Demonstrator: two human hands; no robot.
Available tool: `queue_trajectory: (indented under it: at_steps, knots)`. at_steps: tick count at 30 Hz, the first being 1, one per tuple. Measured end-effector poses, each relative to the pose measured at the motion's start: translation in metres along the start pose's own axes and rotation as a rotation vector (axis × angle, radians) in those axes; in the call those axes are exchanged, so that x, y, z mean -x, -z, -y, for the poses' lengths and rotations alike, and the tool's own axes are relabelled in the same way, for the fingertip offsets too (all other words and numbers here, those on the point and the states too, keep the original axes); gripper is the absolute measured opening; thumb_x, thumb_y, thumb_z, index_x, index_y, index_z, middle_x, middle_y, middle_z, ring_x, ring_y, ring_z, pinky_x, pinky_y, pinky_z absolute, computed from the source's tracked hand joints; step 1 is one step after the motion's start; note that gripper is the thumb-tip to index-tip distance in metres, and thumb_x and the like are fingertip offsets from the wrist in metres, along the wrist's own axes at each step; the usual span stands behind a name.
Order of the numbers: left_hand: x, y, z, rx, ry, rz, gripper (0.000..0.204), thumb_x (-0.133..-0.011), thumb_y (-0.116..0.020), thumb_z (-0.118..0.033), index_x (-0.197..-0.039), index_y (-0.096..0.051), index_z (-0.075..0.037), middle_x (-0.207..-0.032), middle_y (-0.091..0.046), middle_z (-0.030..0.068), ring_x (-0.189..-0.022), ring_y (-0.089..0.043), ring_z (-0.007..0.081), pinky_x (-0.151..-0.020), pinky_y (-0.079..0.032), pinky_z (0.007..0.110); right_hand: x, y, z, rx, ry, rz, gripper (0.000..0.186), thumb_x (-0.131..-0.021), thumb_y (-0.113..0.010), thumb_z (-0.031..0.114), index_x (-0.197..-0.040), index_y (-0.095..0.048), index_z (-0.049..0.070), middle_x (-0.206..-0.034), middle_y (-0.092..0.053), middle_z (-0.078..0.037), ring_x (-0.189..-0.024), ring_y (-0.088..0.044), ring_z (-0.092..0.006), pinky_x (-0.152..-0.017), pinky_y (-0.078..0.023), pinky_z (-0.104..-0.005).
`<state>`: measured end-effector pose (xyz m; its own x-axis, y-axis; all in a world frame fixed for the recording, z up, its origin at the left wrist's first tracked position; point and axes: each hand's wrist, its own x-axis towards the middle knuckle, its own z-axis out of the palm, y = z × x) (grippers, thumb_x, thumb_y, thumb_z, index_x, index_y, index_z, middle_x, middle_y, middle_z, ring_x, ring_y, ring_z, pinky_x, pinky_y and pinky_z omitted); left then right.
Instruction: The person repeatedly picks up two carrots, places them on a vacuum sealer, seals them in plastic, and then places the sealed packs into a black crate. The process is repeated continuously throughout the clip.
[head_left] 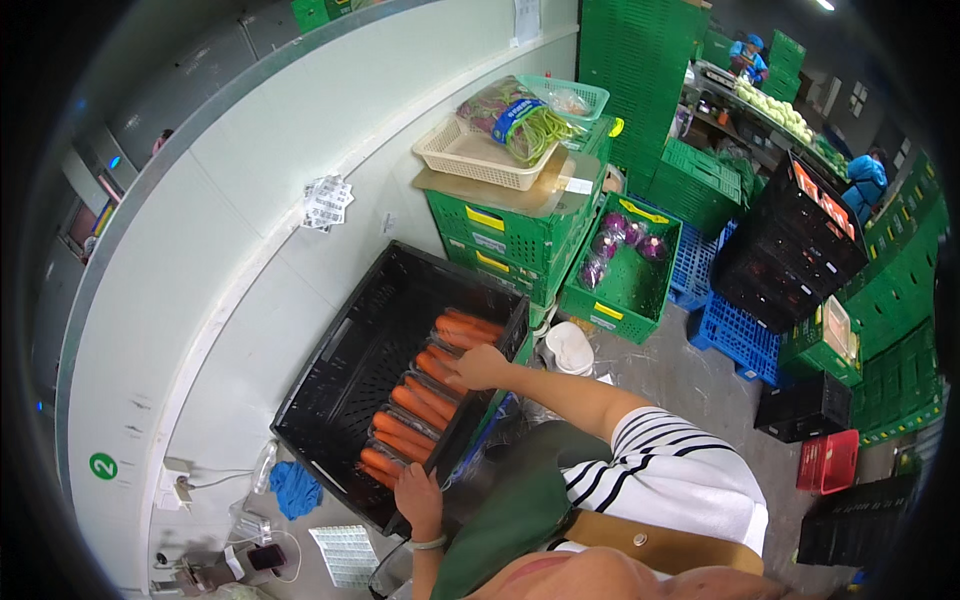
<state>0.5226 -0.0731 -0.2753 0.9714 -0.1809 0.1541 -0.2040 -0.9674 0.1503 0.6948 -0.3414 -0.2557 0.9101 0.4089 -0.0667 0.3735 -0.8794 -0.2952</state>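
A black plastic crate (345, 385) stands in front of me, tilted in the view. A row of film-wrapped packs of carrots (422, 402) lies along its near side. My right hand (482, 368) reaches over the near wall, its fingers closed on one carrot pack (434, 362) toward the far end of the row. At the nearer end of the row my left hand (418, 498) is curled over the crate's near rim, beside the lowest carrots (380, 464). Its fingertips are partly hidden against the carrots.
Stacked green crates (515, 215) carry a cream basket (480, 160) with bagged greens. Right of them, a green crate (640, 285) holds wrapped purple vegetables. A blue cloth (296, 490) and label sheet (345, 556) lie lower left. Black crates (775, 250) on blue pallets stand right; people work far back.
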Motion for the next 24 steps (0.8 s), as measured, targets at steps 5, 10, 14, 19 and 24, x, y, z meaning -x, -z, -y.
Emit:
queue_trajectory:
  at_steps: [5, 10, 14, 19, 24]
  knots:
    - [0.004, 0.002, 0.004, 0.143, -0.013, -0.064, 0.025, -0.09, -0.068, -0.023, -0.099, -0.057, -0.002, -0.09, -0.061, 0.0188, -0.085, -0.061, 0.0405, -0.075, -0.049, 0.047, 0.004, -0.019, -0.004, 0.078, 0.059, -0.112, 0.035, -0.099, -0.049, 0.034, -0.101, -0.074, 0.01, -0.076, -0.072, -0.011, -0.068, -0.07, -0.0287, -0.063, -0.053, -0.0453]
    - [0.031, 0.044, -0.039, 0.322, -0.082, -0.431, 0.03, -0.089, -0.067, -0.013, -0.115, -0.065, 0.0, -0.102, -0.068, 0.0172, -0.094, -0.066, 0.0361, -0.083, -0.051, 0.042, 0.004, -0.024, -0.005, 0.12, 0.115, -0.208, 0.028, -0.096, -0.049, 0.025, -0.097, -0.074, 0.014, -0.073, -0.071, -0.01, -0.066, -0.07, -0.0276, -0.06, -0.052, -0.0452]
    - [0.09, 0.002, -0.039, 0.752, 0.172, -0.166, 0.009, -0.088, -0.069, -0.01, -0.091, -0.073, -0.003, -0.086, -0.071, 0.0162, -0.079, -0.07, 0.0304, -0.074, -0.054, 0.037, 0.017, -0.037, 0.04, 0.154, 0.355, -0.239, 0.025, -0.095, -0.052, 0.027, -0.084, -0.073, 0.017, -0.076, -0.07, -0.01, -0.071, -0.069, -0.0284, -0.061, -0.051, -0.0465]
    - [0.136, -0.022, -0.011, 0.692, 0.296, 0.035, 0.01, -0.088, -0.069, -0.007, -0.091, -0.073, 0.002, -0.081, -0.072, 0.013, -0.077, -0.07, 0.0177, -0.075, -0.054, 0.031, 0.105, -0.044, 0.214, -0.524, 0.991, -0.175, 0.028, -0.093, -0.061, 0.029, -0.088, -0.068, 0.002, -0.097, -0.065, -0.017, -0.099, -0.062, -0.0353, -0.087, -0.05, -0.0469]
    - [0.175, 0.01, -0.016, 0.615, 0.33, -0.043, 0.011, -0.088, -0.069, -0.009, -0.088, -0.072, 0.001, -0.079, -0.07, 0.0127, -0.076, -0.068, 0.0196, -0.073, -0.053, 0.033, 0.141, -0.08, 0.274, -0.526, 0.987, 0.636, 0.035, -0.098, -0.057, 0.033, -0.094, -0.071, 0.001, -0.086, -0.071, -0.015, -0.08, -0.068, -0.0331, -0.072, -0.054, -0.0442]
